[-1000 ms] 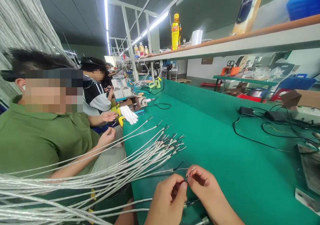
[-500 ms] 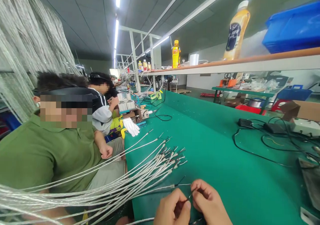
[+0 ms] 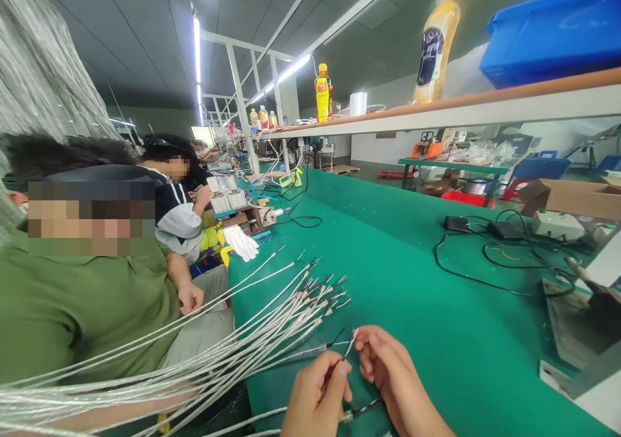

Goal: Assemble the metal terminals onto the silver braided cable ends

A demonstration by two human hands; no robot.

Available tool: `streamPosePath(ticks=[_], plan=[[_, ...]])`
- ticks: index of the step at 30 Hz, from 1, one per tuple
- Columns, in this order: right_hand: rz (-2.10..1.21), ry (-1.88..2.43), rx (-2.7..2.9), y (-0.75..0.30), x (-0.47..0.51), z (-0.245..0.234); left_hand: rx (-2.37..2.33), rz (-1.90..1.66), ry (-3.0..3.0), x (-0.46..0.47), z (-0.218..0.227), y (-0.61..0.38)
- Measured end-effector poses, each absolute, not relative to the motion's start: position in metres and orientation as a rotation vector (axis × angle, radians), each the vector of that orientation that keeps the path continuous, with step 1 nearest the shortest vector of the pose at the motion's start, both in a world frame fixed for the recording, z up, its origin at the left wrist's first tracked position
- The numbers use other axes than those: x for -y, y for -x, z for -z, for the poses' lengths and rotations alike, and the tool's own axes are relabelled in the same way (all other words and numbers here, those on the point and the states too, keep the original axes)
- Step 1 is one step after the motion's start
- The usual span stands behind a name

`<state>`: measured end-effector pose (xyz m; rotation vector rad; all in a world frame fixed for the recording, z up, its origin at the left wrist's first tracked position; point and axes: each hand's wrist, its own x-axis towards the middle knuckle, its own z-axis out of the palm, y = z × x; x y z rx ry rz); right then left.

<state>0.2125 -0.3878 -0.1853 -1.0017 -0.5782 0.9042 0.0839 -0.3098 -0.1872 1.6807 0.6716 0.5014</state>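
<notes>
Silver braided cables (image 3: 286, 324) fanned across green bench mat (image 3: 436, 333), one thin wire tip (image 3: 350, 343) pinched between closed fingers of left hand (image 3: 315, 392) and right hand (image 3: 395, 379).

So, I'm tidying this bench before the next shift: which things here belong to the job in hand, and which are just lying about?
In use: left hand, right hand, thin dark wire pinched between them, silver braided cables with metal-tipped ends.

Lying about: white cloth glove, black power cords, tall yellow plastic bottle, blue plastic crate.
</notes>
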Motion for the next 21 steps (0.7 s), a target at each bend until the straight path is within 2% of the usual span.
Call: streamPosePath(ticks=[11, 21], plan=[[-0.843, 1.126, 0.845, -0.213, 0.383, 0.191, -0.663, -0.466, -1.708, 0.308, 0.192, -0.087], [-0.816, 1.259, 0.838, -0.216, 0.383, 0.197, -0.66, -0.476, -1.787, 0.306, 0.197, -0.087]])
